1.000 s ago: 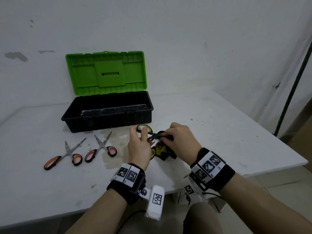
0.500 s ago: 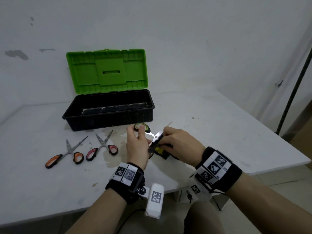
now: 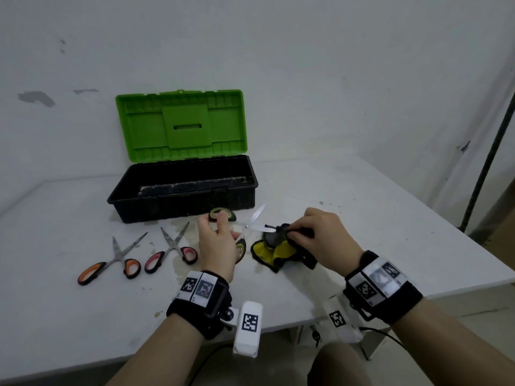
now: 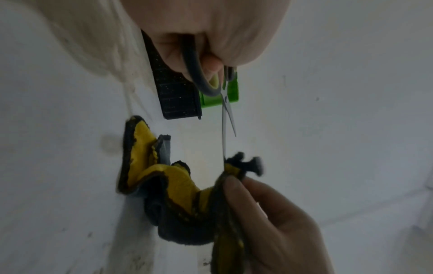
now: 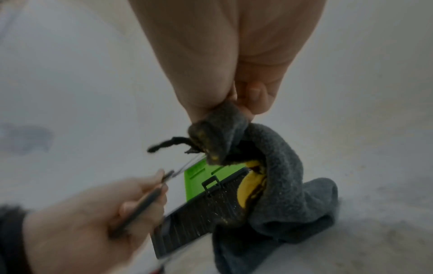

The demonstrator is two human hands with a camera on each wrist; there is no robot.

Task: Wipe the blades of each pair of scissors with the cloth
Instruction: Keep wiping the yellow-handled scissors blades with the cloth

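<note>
White table (image 3: 362, 218) against a marked white wall.

Head view: an open toolbox (image 3: 184, 190), black tray with green lid raised, sits upper centre. Left of centre lie two spare pairs, orange-handled scissors (image 3: 111, 263) and pink-handled scissors (image 3: 172, 249), side by side, blades parted, flat on the table. At centre the left hand (image 3: 217, 246) grips the green-handled scissors (image 3: 250, 227) with fingers curled through the loops, blades spread in a V. The right hand (image 3: 317, 238) pinches a fold of the cloth (image 3: 276, 252) (dark grey outside, yellow inside) round the tip of the lower blade; the rest of the cloth trails onto the table below.

Left wrist view: the left hand's fingers (image 4: 211, 64) curl round the dark handle loop at top centre. The blades point down-frame, the longer one ending in the cloth (image 4: 178, 187), where the right hand (image 4: 269, 222) closes on it.

Right wrist view: thumb and fingers (image 5: 255, 100) pinch the cloth (image 5: 281, 185) shut over the blade tip; the left hand (image 5: 89, 222), lower left, holds the handles (blurred).
</note>
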